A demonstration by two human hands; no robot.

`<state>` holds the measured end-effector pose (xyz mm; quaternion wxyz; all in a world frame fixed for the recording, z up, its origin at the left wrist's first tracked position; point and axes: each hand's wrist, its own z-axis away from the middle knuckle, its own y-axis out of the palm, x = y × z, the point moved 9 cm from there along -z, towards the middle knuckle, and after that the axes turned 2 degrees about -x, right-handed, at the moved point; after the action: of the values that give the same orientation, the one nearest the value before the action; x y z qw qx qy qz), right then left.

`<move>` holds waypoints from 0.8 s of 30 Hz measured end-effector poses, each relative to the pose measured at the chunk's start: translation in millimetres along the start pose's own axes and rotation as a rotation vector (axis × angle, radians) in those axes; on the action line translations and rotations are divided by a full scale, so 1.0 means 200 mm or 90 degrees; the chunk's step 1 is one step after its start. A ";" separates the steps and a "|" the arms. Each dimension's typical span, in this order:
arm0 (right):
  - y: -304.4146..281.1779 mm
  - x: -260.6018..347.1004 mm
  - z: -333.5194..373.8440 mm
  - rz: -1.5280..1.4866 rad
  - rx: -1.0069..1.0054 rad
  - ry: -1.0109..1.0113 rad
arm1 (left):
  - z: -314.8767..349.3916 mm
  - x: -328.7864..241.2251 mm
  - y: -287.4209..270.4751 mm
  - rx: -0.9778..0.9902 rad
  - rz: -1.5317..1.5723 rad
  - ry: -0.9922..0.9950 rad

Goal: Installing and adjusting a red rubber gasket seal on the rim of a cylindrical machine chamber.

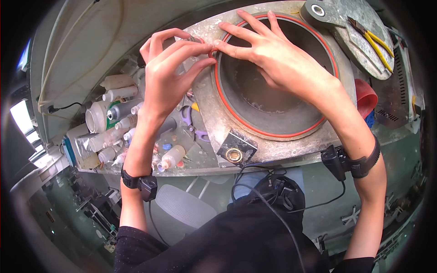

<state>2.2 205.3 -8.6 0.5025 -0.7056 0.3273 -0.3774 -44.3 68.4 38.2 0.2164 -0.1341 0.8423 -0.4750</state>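
A thin orange-red sealing ring [273,135] runs around the rim of a round grey metal chamber [273,120]. At the rim's far left, the thumb and fingers of my left hand [166,75] pinch a part of this ring that sticks out from the rim. My right hand [277,57] reaches over the chamber with its fingers spread. Its fingertips rest along the far left rim, and its index fingertip is close to the left hand's pinch. Both hands hide short stretches of the ring.
Right of the chamber, yellow-handled pliers [380,43] lie on a round metal plate [359,54], near a red object [365,98]. Several plastic bottles [120,93] and purple scissors [187,116] lie on the left. A dark square piece with a brass-coloured fitting [234,155] sits in front.
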 end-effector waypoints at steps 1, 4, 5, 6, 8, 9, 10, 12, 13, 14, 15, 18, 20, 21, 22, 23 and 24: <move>0.00 0.00 0.00 -0.019 -0.005 0.004 | 0.02 -0.01 -0.01 -0.026 -0.029 0.003; -0.01 0.00 -0.02 -0.067 -0.021 0.016 | 0.08 -0.06 -0.02 -0.070 -0.051 -0.045; -0.02 0.00 -0.02 -0.095 -0.037 0.023 | 0.10 -0.07 -0.02 -0.090 -0.048 -0.094; -0.01 0.00 -0.03 -0.092 -0.035 0.021 | 0.11 -0.08 -0.01 -0.111 -0.013 -0.130; -0.02 -0.03 -0.05 -0.185 -0.087 0.060 | 0.14 -0.08 0.02 -0.138 0.046 -0.190; -0.02 -0.01 -0.06 -0.180 -0.081 0.053 | 0.17 -0.06 0.03 -0.166 0.102 -0.251; -0.03 -0.01 -0.07 -0.214 -0.094 0.070 | 0.19 -0.06 0.04 -0.179 0.159 -0.307; -0.04 -0.03 -0.08 -0.263 -0.145 0.085 | 0.22 -0.04 0.06 -0.209 0.183 -0.322; -0.02 -0.01 -0.09 -0.257 -0.135 0.075 | 0.24 -0.03 0.07 -0.231 0.205 -0.330; -0.03 -0.03 -0.08 -0.287 -0.170 0.099 | 0.24 -0.03 0.07 -0.244 0.207 -0.339; -0.03 -0.05 -0.08 -0.319 -0.203 0.125 | 0.26 -0.02 0.08 -0.257 0.231 -0.348; -0.02 -0.07 -0.09 -0.382 -0.240 0.156 | 0.28 -0.02 0.11 -0.283 0.257 -0.369; -0.02 -0.09 -0.09 -0.412 -0.261 0.180 | 0.28 -0.03 0.12 -0.293 0.260 -0.377; -0.01 -0.10 -0.09 -0.430 -0.272 0.191 | 0.28 -0.03 0.13 -0.298 0.292 -0.397; -0.01 -0.11 -0.09 -0.432 -0.269 0.207 | 0.29 -0.03 0.14 -0.302 0.324 -0.415; -0.01 -0.12 -0.09 -0.433 -0.266 0.223 | 0.29 -0.03 0.15 -0.308 0.324 -0.420; -0.01 -0.11 -0.09 -0.433 -0.261 0.218 | 0.30 -0.04 0.15 -0.309 0.299 -0.406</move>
<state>-24.8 215.8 -7.5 0.1370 -0.7858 0.2230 -0.5604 -9.1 42.3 -12.4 0.5287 -0.1258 0.8282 -0.1370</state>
